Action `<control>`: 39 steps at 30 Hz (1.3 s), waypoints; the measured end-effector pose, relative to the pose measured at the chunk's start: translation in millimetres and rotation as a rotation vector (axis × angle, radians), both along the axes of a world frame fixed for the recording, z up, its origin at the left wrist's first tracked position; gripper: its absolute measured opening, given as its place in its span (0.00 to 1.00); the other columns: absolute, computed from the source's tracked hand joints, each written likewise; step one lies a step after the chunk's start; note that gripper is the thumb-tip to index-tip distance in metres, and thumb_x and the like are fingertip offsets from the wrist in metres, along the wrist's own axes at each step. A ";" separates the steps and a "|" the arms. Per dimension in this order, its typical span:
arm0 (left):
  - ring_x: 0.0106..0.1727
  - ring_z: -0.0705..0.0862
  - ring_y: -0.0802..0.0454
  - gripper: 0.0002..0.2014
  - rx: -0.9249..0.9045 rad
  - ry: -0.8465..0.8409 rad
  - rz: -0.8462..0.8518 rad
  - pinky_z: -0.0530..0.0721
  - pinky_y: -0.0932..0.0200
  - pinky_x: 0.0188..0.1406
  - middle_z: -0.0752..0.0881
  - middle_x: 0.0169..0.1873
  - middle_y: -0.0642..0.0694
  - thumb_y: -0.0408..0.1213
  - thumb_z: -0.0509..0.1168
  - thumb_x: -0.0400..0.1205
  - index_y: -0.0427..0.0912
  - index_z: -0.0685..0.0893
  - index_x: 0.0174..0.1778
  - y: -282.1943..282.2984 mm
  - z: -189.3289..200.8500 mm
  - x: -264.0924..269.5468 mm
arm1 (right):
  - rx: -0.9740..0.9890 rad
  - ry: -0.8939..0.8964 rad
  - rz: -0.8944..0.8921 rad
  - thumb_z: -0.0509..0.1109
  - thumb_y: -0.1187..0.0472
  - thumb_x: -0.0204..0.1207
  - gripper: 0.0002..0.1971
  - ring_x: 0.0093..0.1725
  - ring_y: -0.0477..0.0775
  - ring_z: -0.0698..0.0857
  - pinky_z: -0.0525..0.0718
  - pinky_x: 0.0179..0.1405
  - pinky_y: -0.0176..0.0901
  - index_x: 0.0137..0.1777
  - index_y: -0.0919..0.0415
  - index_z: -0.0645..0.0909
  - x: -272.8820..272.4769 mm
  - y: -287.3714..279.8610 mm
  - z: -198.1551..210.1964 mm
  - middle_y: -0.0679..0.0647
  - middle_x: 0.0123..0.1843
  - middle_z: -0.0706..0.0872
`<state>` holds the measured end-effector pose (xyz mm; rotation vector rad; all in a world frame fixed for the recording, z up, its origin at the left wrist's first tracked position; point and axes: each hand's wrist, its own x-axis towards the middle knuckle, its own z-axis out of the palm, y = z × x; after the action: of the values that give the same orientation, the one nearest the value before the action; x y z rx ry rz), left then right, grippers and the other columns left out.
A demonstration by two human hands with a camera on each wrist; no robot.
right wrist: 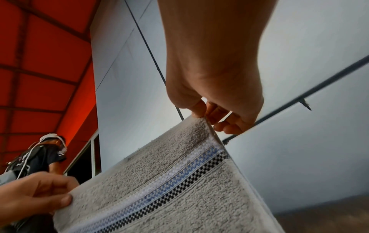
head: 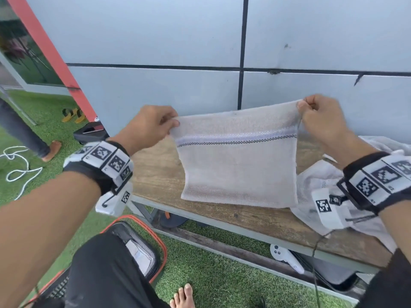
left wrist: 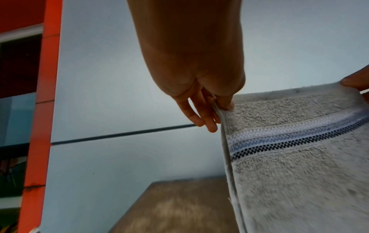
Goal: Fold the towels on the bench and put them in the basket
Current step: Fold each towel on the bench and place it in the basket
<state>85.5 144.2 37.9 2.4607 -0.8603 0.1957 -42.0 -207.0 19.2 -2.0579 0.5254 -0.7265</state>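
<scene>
A grey towel (head: 239,165) with a blue, white and black checked stripe hangs doubled over above the wooden bench (head: 262,221). My left hand (head: 153,125) pinches its top left corner, and my right hand (head: 320,117) pinches the top right corner. The left wrist view shows the towel (left wrist: 299,165) hanging from my left hand (left wrist: 217,108), thumb pressed on the cloth. In the right wrist view my right hand (right wrist: 205,116) pinches the towel (right wrist: 169,193) by its corner. A pile of white towels (head: 329,196) lies on the bench at the right. The red-rimmed basket (head: 138,247) stands on the grass beside my left leg.
A grey panelled wall (head: 155,41) rises just behind the bench. Under the bench lie a white controller (head: 282,254) and dark items. A white rope (head: 17,165), sandals (head: 73,114), a black case (head: 91,132) and another person's leg (head: 24,134) are on the grass at left.
</scene>
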 end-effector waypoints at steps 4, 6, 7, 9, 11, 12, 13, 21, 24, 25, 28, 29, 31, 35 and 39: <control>0.32 0.82 0.53 0.07 -0.138 -0.057 0.109 0.75 0.76 0.28 0.88 0.36 0.41 0.39 0.69 0.85 0.39 0.87 0.46 -22.2 44.6 25.0 | 0.119 -0.090 0.022 0.65 0.60 0.86 0.12 0.24 0.43 0.78 0.89 0.41 0.50 0.39 0.51 0.78 21.2 -13.0 48.9 0.49 0.34 0.78; 0.37 0.83 0.49 0.09 -0.235 -0.113 0.145 0.81 0.68 0.37 0.87 0.37 0.43 0.42 0.69 0.84 0.39 0.87 0.46 -28.8 61.0 33.9 | 0.202 -0.152 0.068 0.64 0.61 0.87 0.12 0.26 0.44 0.81 0.92 0.48 0.54 0.40 0.54 0.77 26.1 -15.0 70.2 0.52 0.34 0.79; 0.38 0.82 0.49 0.09 -0.296 -0.131 0.152 0.81 0.66 0.39 0.86 0.38 0.44 0.42 0.69 0.84 0.39 0.87 0.46 -30.6 67.3 36.1 | 0.236 -0.188 0.103 0.63 0.63 0.87 0.11 0.29 0.46 0.83 0.92 0.50 0.53 0.41 0.56 0.77 26.3 -14.6 78.9 0.53 0.35 0.80; 0.39 0.79 0.53 0.08 -0.395 -0.169 0.156 0.78 0.67 0.39 0.84 0.39 0.48 0.43 0.68 0.84 0.41 0.85 0.48 -31.4 75.0 35.5 | 0.273 -0.253 0.177 0.62 0.65 0.87 0.11 0.37 0.51 0.85 0.91 0.53 0.51 0.42 0.58 0.76 23.0 -11.4 91.0 0.55 0.38 0.80; 0.39 0.79 0.54 0.07 -0.492 -0.159 0.126 0.79 0.62 0.41 0.83 0.38 0.50 0.43 0.66 0.85 0.44 0.82 0.48 -28.6 75.1 30.3 | 0.283 -0.289 0.240 0.61 0.67 0.88 0.12 0.44 0.53 0.85 0.90 0.57 0.48 0.41 0.57 0.76 14.6 -8.9 94.2 0.54 0.40 0.79; 0.39 0.79 0.54 0.07 -0.539 -0.125 0.106 0.81 0.56 0.43 0.83 0.38 0.50 0.44 0.66 0.85 0.44 0.81 0.48 -25.2 71.7 27.1 | 0.291 -0.298 0.267 0.61 0.67 0.88 0.12 0.46 0.51 0.85 0.89 0.59 0.47 0.41 0.57 0.75 8.2 -7.7 91.7 0.54 0.41 0.79; 0.39 0.80 0.53 0.08 -0.576 -0.079 0.088 0.83 0.51 0.45 0.83 0.38 0.49 0.44 0.66 0.86 0.43 0.80 0.48 -21.6 67.4 20.8 | 0.297 -0.296 0.291 0.61 0.67 0.88 0.12 0.47 0.50 0.85 0.87 0.61 0.46 0.42 0.57 0.76 0.2 -5.6 87.0 0.53 0.42 0.79; 0.41 0.87 0.47 0.11 -0.082 0.433 -0.110 0.89 0.44 0.54 0.89 0.38 0.43 0.44 0.67 0.86 0.41 0.82 0.44 19.7 -29.4 -22.2 | 0.298 0.274 0.396 0.61 0.65 0.89 0.11 0.50 0.50 0.80 0.80 0.72 0.57 0.44 0.63 0.79 -74.7 2.3 -24.3 0.56 0.44 0.79; 0.41 0.88 0.54 0.14 0.233 0.535 -0.158 0.88 0.50 0.51 0.90 0.36 0.56 0.56 0.68 0.83 0.49 0.85 0.43 35.0 -58.8 -26.8 | 0.234 0.536 0.439 0.61 0.63 0.89 0.12 0.47 0.48 0.80 0.81 0.71 0.55 0.43 0.60 0.79 -92.7 6.4 -50.0 0.52 0.42 0.79; 0.43 0.89 0.56 0.17 0.300 0.554 -0.156 0.88 0.48 0.53 0.91 0.38 0.59 0.63 0.67 0.80 0.53 0.87 0.44 38.6 -64.6 -29.2 | 0.231 0.583 0.446 0.61 0.63 0.89 0.12 0.47 0.49 0.81 0.81 0.71 0.56 0.42 0.60 0.79 -96.0 7.7 -54.6 0.51 0.42 0.79; 0.47 0.90 0.54 0.24 0.332 0.617 -0.120 0.86 0.43 0.58 0.92 0.43 0.60 0.74 0.65 0.71 0.60 0.89 0.47 44.5 -73.0 -35.2 | 0.246 0.611 0.474 0.61 0.62 0.89 0.11 0.52 0.53 0.84 0.81 0.71 0.58 0.47 0.66 0.80 -100.6 9.7 -61.6 0.54 0.45 0.83; 0.47 0.90 0.53 0.23 0.300 0.643 -0.104 0.86 0.43 0.59 0.92 0.43 0.59 0.72 0.66 0.73 0.58 0.89 0.48 44.4 -73.6 -36.5 | 0.254 0.598 0.472 0.62 0.62 0.89 0.11 0.53 0.55 0.85 0.82 0.70 0.58 0.49 0.67 0.81 -100.9 9.8 -62.4 0.55 0.46 0.85; 0.49 0.90 0.53 0.17 0.242 0.695 -0.084 0.85 0.42 0.63 0.92 0.45 0.57 0.62 0.68 0.79 0.54 0.90 0.48 40.1 -70.9 -41.1 | 0.282 0.575 0.460 0.62 0.63 0.88 0.11 0.52 0.56 0.87 0.84 0.68 0.59 0.50 0.69 0.82 -100.8 8.2 -62.9 0.57 0.46 0.87; 0.50 0.91 0.53 0.13 0.189 0.758 -0.088 0.86 0.50 0.60 0.93 0.46 0.55 0.53 0.69 0.82 0.48 0.91 0.48 35.0 -67.2 -46.0 | 0.281 0.594 0.459 0.63 0.62 0.88 0.11 0.49 0.62 0.91 0.85 0.64 0.65 0.50 0.69 0.82 -99.3 4.1 -64.5 0.59 0.46 0.90; 0.42 0.92 0.55 0.10 0.120 0.803 -0.058 0.88 0.59 0.46 0.94 0.43 0.53 0.46 0.69 0.84 0.44 0.89 0.50 28.8 -69.9 -51.6 | 0.201 0.641 0.435 0.62 0.59 0.89 0.11 0.48 0.62 0.92 0.88 0.59 0.61 0.48 0.62 0.82 -94.2 7.3 -65.0 0.60 0.49 0.91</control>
<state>33.9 173.1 -32.0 2.2929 -0.5794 -0.8300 -136.2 -199.7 -45.7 -2.0868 0.4475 0.2480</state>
